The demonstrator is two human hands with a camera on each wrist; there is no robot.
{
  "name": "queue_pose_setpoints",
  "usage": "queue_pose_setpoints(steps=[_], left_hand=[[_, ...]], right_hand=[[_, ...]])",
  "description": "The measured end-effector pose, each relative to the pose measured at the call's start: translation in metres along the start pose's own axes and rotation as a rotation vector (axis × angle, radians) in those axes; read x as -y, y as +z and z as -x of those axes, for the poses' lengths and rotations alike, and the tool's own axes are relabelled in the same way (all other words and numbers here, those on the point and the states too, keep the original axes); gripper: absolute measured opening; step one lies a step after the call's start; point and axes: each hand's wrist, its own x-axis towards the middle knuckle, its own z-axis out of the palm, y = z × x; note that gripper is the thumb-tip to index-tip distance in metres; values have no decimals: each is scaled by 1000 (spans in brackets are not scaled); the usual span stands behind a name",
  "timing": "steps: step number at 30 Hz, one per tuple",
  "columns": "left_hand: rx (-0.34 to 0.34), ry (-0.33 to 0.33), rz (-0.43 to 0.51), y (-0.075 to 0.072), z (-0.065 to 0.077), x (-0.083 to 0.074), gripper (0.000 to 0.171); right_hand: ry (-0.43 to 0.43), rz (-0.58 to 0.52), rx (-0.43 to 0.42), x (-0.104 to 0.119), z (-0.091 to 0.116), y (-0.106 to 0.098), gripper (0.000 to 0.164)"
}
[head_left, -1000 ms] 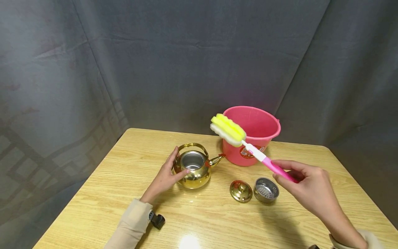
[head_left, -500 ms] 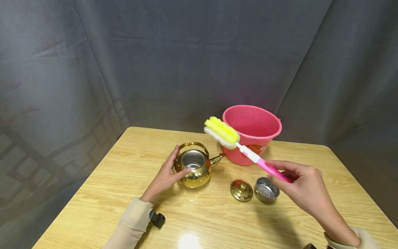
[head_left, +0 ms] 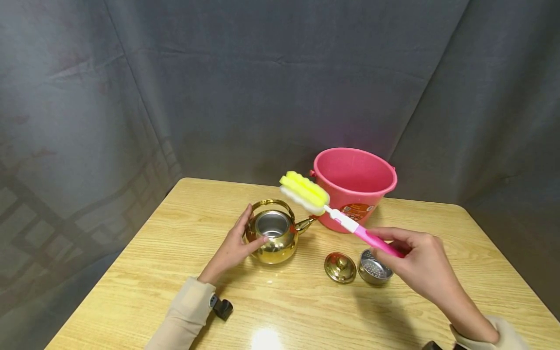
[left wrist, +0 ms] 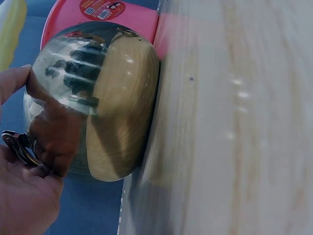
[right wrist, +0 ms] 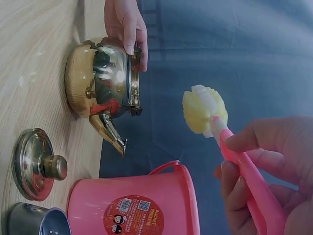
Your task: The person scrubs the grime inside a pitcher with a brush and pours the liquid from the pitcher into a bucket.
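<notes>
A gold teapot (head_left: 278, 250) stands lidless on the table, its steel inside showing and its spout toward the right. My left hand (head_left: 230, 249) holds its left side, thumb on the front near the rim; the right wrist view shows fingers by the handle. In my right hand (head_left: 422, 262) is the pink handle of a sponge cleaning brush (right wrist: 244, 171). The brush's yellow and white sponge head (head_left: 305, 193) is raised above the table, right of the teapot's opening and apart from it. A gold lid (head_left: 340, 268) lies beside a perforated steel strainer (head_left: 375, 268), nearest my right hand.
A pink bucket (head_left: 325, 194) with a red label stands behind and right of the teapot, close to the spout tip. The wooden table (head_left: 175, 243) ends at a grey curtain (head_left: 262, 97). Bare wood shows left of the teapot and in front of it.
My right hand has moved left with the brush, and the sponge head has come lower and closer to the teapot. The left hand and the teapot have stayed in place.
</notes>
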Motion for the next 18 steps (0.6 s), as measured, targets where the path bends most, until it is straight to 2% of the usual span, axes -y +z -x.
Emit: queue_pose_setpoints(steps=[3, 9, 10, 12, 18], left_hand=[[4, -1, 7, 0, 1, -4, 98], [30, -18, 12, -6, 9, -44, 92], [32, -13, 8, -7, 10, -46, 92], [32, -11, 7, -6, 8, -41, 92], [17, -4, 11, 0, 1, -7, 97]], right_hand=[[-12, 7, 8, -1, -1, 1, 33], [-31, 20, 30, -1, -4, 2, 33], [-34, 23, 33, -1, -4, 2, 33], [-37, 28, 37, -1, -5, 3, 33], [-32, 39, 46, -1, -7, 4, 33]])
